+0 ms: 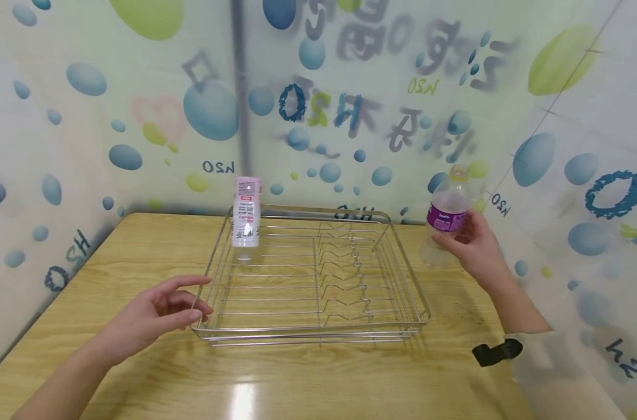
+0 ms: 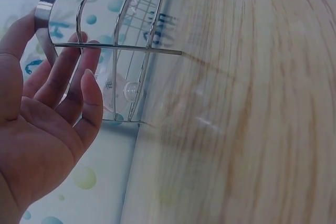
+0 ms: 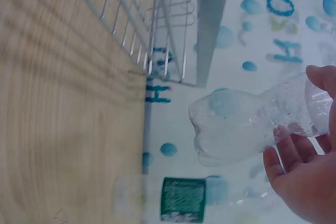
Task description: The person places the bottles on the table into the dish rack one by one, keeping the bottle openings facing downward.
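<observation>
My right hand (image 1: 478, 248) grips a clear plastic bottle (image 1: 447, 219) with a purple label and a yellow cap, thumb on one side and fingers on the other. In the right wrist view, the bottle's clear lower part (image 3: 231, 124) sticks out of the hand above the table. At the left side of a metal wire dish rack (image 1: 318, 329), my left hand (image 1: 156, 312) holds the rim near the front corner, with fingers reaching through the wires in the left wrist view. A white and pink squeeze bottle (image 1: 247, 216) stands cap down in the rack's rear left part.
Beside the held bottle, a bottle with a green label (image 3: 182, 200) stands on the table in the right wrist view. The wooden table (image 1: 308, 385) backs onto a printed curtain (image 1: 339, 140) with bubbles. Bent wire dividers (image 1: 345, 286) line the rack's right half.
</observation>
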Available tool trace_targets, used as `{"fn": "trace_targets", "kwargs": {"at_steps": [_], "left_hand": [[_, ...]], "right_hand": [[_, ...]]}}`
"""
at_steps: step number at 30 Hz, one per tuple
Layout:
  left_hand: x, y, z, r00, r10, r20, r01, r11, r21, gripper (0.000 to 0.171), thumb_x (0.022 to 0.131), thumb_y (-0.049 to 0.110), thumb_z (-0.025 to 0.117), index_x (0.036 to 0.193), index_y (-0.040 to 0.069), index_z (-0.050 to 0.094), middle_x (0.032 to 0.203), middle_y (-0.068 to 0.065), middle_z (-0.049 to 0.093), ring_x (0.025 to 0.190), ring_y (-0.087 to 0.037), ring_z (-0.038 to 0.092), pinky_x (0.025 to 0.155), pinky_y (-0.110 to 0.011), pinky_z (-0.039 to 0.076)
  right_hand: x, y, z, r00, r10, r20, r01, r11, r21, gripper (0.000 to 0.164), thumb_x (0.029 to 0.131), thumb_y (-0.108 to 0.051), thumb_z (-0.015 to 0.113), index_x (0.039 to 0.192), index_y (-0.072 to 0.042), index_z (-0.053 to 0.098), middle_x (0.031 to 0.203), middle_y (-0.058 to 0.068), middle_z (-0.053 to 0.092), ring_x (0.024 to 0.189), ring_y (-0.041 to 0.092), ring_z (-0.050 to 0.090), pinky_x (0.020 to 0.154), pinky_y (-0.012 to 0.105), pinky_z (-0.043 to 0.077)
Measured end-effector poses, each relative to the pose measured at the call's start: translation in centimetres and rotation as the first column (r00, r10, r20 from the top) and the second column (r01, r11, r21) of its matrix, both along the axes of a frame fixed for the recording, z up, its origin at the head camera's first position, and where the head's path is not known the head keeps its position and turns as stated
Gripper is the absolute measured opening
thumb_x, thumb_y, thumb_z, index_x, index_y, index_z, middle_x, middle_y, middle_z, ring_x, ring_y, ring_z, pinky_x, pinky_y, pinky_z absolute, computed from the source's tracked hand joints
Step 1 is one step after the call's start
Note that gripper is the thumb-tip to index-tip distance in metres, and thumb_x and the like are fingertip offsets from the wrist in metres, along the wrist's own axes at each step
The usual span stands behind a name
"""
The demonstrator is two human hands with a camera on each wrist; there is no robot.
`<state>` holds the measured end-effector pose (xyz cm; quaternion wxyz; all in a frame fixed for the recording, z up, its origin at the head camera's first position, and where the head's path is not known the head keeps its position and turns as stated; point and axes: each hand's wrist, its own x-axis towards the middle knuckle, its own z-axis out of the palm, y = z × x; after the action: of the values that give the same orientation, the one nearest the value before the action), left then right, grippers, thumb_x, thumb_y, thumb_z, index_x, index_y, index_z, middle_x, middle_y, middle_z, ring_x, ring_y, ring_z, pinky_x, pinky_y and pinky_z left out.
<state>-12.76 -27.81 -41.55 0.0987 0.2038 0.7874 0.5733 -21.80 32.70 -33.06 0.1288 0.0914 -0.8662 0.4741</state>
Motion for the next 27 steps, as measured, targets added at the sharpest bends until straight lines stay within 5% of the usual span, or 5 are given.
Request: {"fn": "trace_targets", "kwargs": {"at_steps": [3, 8, 13, 17, 27], "left_hand": [[0.0, 0.1, 0.0, 1.000, 0.021, -0.013, -0.021, 1.000, -0.011, 0.055, 0.111, 0.008, 0.064, 0.163, 0.013, 0.047, 0.124, -0.007, 0.080, 0.110, -0.013, 0.077, 0.089, -0.027, 0.063], [-0.1, 0.3, 0.1, 0.995, 0.082, -0.060, -0.086, 0.993, -0.079, 0.056, 0.108, 0.012, 0.071, 0.161, 0.010, 0.052, 0.137, 0.006, 0.071, 0.110, -0.010, 0.070, 0.086, -0.029, 0.064], [-0.1, 0.3, 0.4, 0.992, 0.111, -0.061, -0.118, 0.985, -0.124, 0.055, 0.106, 0.015, 0.075, 0.158, 0.012, 0.057, 0.143, 0.023, 0.064, 0.107, -0.011, 0.066, 0.081, -0.030, 0.064], [-0.3, 0.1, 0.8, 0.987, 0.125, -0.100, -0.139, 0.978, -0.154, 0.055, 0.104, 0.015, 0.077, 0.156, 0.014, 0.059, 0.136, 0.023, 0.063, 0.102, -0.012, 0.066, 0.077, -0.029, 0.062], [-1.4, 1.5, 4.0, 0.944, 0.171, -0.283, -0.233, 0.951, -0.203, 0.055, 0.102, 0.019, 0.081, 0.153, 0.018, 0.062, 0.138, 0.020, 0.065, 0.109, -0.007, 0.061, 0.086, -0.019, 0.057]], "right_hand": [[0.5, -1.2, 0.9, 0.999, 0.024, -0.030, -0.024, 1.000, 0.018, 0.076, 0.104, -0.021, 0.079, 0.166, -0.008, 0.037, 0.137, -0.015, 0.058, 0.121, 0.000, 0.058, 0.098, 0.007, 0.049], [1.4, -3.7, 2.3, 0.997, 0.066, -0.039, -0.063, 0.995, 0.078, 0.075, 0.103, -0.023, 0.080, 0.165, -0.012, 0.040, 0.143, 0.000, 0.060, 0.123, 0.004, 0.058, 0.102, 0.011, 0.047], [1.9, -6.0, 2.8, 0.990, 0.135, -0.048, -0.127, 0.982, 0.137, 0.073, 0.102, -0.023, 0.082, 0.163, -0.016, 0.044, 0.145, 0.008, 0.064, 0.127, 0.018, 0.058, 0.108, 0.034, 0.048], [2.2, -7.5, 2.8, 0.981, 0.181, -0.070, -0.168, 0.973, 0.159, 0.072, 0.098, -0.018, 0.085, 0.160, -0.014, 0.047, 0.145, 0.011, 0.065, 0.131, 0.029, 0.060, 0.113, 0.053, 0.048], [2.6, -9.9, 2.4, 0.954, 0.289, -0.076, -0.267, 0.939, 0.216, 0.077, 0.092, -0.012, 0.089, 0.159, -0.011, 0.050, 0.148, 0.010, 0.062, 0.136, 0.029, 0.057, 0.118, 0.057, 0.043]]}}
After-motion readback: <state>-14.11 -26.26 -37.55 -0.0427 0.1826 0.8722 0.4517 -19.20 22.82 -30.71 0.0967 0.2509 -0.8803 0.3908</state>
